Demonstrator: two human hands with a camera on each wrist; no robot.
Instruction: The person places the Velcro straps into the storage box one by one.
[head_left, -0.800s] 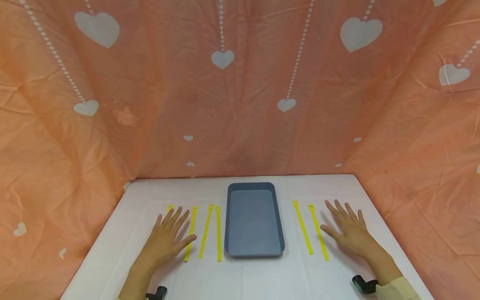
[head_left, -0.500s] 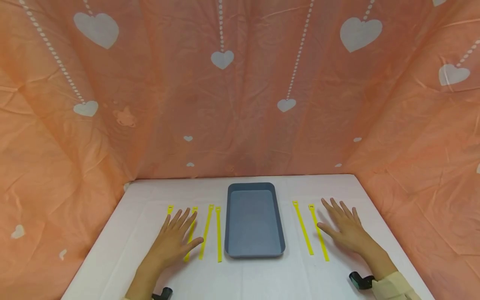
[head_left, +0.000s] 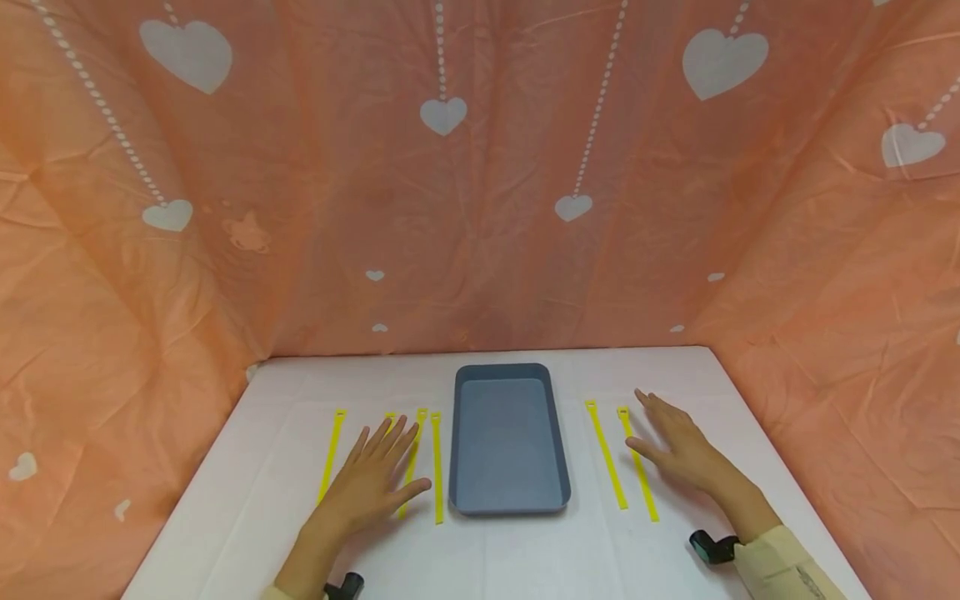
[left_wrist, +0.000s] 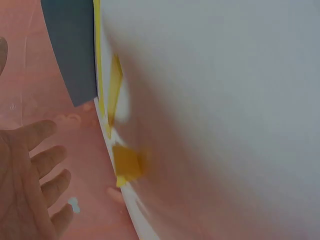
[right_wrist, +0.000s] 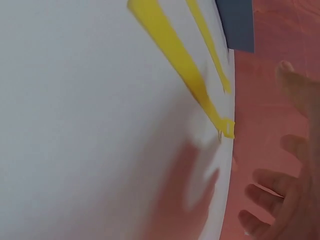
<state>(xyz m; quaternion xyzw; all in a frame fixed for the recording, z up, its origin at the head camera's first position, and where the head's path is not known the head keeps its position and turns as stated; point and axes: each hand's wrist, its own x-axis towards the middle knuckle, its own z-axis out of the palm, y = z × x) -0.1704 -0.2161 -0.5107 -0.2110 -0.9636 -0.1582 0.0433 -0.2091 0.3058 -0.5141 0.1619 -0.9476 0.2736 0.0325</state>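
Observation:
My left hand (head_left: pixel 367 483), fingers spread and holding nothing, hovers over the yellow slotted straps left of the tray. It partly covers two of them; the leftmost strap (head_left: pixel 331 458) and the one nearest the tray (head_left: pixel 437 467) show beside it. In the left wrist view, the hand's fingers (left_wrist: pixel 54 192) are extended. On the other side, my right hand (head_left: pixel 678 446) is above the table with its thumb overlapping the outer right strap (head_left: pixel 643 481). A second strap (head_left: pixel 606 454) lies nearer the tray. The right wrist view shows that outer strap's slotted head (right_wrist: pixel 227 128).
A grey rectangular tray (head_left: pixel 510 450) stands mid-table with nothing in it, between the two groups of straps. The table (head_left: pixel 525 558) has a white cover. An orange curtain (head_left: pixel 487 250) with white hearts surrounds its back and sides.
My left hand has moved right, uncovering the leftmost strap and passing over the middle ones. My right hand has shifted left and turned somewhat, its thumb now over the outer right strap.

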